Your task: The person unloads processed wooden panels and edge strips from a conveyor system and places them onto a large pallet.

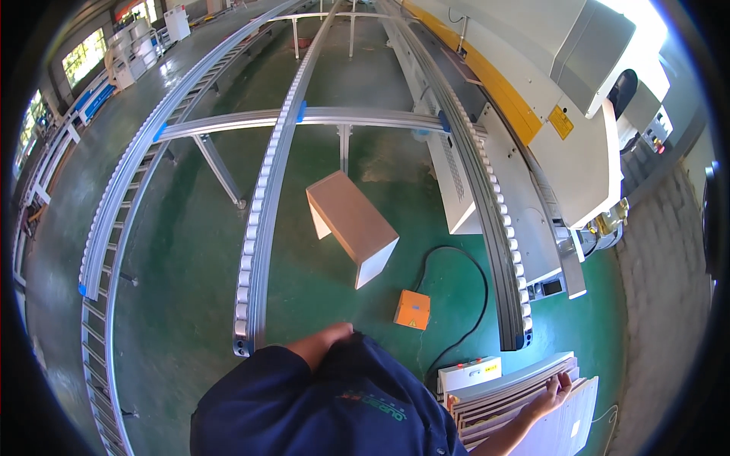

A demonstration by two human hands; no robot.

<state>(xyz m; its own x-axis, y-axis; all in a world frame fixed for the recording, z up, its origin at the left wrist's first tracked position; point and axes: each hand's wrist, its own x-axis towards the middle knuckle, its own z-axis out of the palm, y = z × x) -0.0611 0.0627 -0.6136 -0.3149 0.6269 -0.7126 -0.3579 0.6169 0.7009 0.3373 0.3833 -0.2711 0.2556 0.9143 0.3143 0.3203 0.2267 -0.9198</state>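
My right hand [557,390] is at the lower right, over a stack of flat panels [525,399] standing on edge. Its fingers are apart and slightly bent, with nothing seen in them; whether they touch a panel edge I cannot tell. My left hand [340,331] is close in front of my dark blue jacket, its fingers mostly hidden. Beyond it, on the green floor, stands a small bench-like piece made of brown board [353,216] with white ends. To the right of that lies an orange box [412,309] with a warning label, apart from both hands.
Metal roller rails [266,190] run away from me on the left and right, joined by a crossbar [357,116]. A black cable [485,292] loops over the floor to a white control box [470,373]. A large white and yellow machine [563,144] stands along the right.
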